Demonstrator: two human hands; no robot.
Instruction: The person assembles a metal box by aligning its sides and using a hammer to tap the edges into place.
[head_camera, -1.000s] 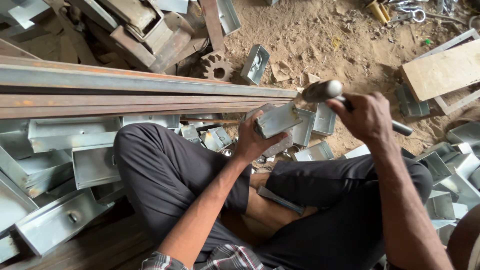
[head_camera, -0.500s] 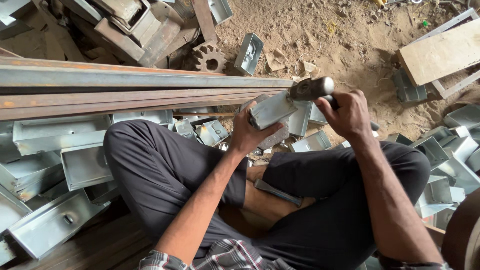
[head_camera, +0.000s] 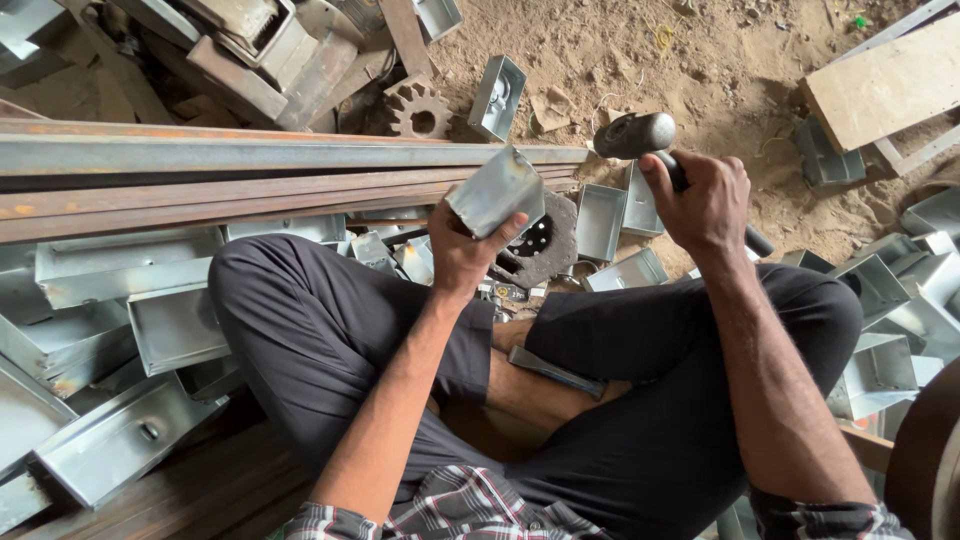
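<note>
far left, shiny metal boxes (head_camera: 120, 330) lie heaped on the ground beside the person's bent knee, and long rusty steel bars (head_camera: 250, 170) run across above them. a toothed gear (head_camera: 418, 110) sits in the dirt just past the bars, with another open box (head_camera: 497, 97) next to it. the person sits cross-legged in dark trousers. the left hand (head_camera: 462, 255) is closed around a small metal box (head_camera: 497, 192), fingers wrapped on its lower edge, holding it up tilted near the end of the bars and over a round perforated iron block (head_camera: 545, 240). to the right of it, the right hand (head_camera: 700, 200) is clenched tight on the handle of a hammer (head_camera: 638, 135), whose head is raised just beside the held box, not touching it. further right lie a wooden board (head_camera: 880, 90) and more boxes (head_camera: 890, 300) scattered on the sandy floor (head_camera: 700, 60).
</note>
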